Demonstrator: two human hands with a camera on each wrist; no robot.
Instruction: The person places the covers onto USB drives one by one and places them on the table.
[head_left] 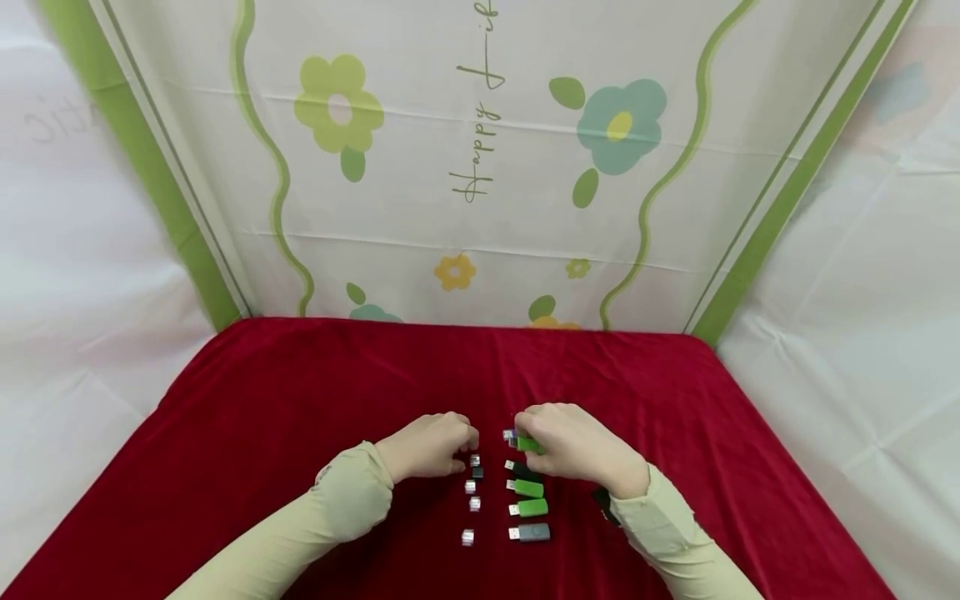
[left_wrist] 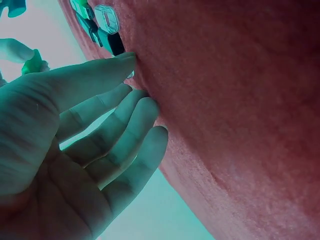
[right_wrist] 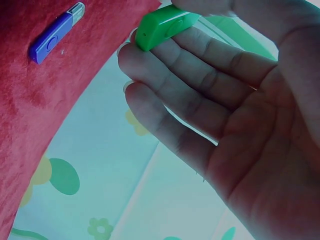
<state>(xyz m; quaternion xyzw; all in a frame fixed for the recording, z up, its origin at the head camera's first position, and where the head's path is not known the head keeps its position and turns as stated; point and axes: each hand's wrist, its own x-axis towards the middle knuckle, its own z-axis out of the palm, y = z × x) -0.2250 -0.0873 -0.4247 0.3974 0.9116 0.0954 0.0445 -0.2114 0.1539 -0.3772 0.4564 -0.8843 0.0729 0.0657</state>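
The right hand (head_left: 577, 442) partly hides a green USB stick (head_left: 528, 444); the lettering (head_left: 486, 82) runs off the top edge.

Green USB stick (right_wrist: 164, 28) between fingers (right_wrist: 210, 50)

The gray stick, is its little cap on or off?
Off. The gray stick shows its bare metal plug in the head view, and a clear cap lies apart from it.

2 sleeved arms (head_left: 303, 533) forward, left hand (head_left: 429, 445) loosely curved, right hand (head_left: 579, 443) pinching, hands apart
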